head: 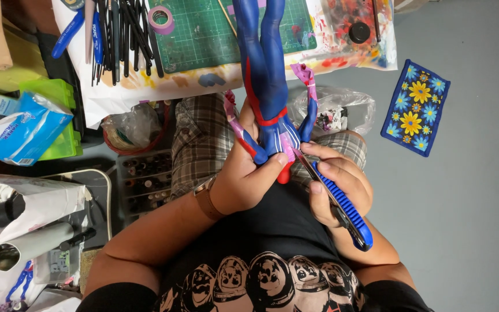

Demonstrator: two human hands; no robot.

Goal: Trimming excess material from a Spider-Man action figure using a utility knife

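**Blade at the figure's chest**

From the head camera, looking down into my lap: my left hand (244, 176) is closed around the torso of a blue-and-red figure (265, 75), held upside down so its legs run up toward the green cutting mat (203, 34) on the table edge. My thumb lies across its chest, just beside the spot being worked. My right hand (339, 185) is wrapped tight around a blue-handled utility knife (342, 202), the blade tip touching the figure's chest between its pink-striped arms.

What worries me — the blade points toward my left thumb. I judge that a slip on the smooth painted surface would carry the edge straight into that thumb, or gouge the paint. The figure is held in the air over my plaid shorts (197, 144), with nothing bracing it, so a twist in my grip could throw the cut off line — and a dropped knife would land on my leg.
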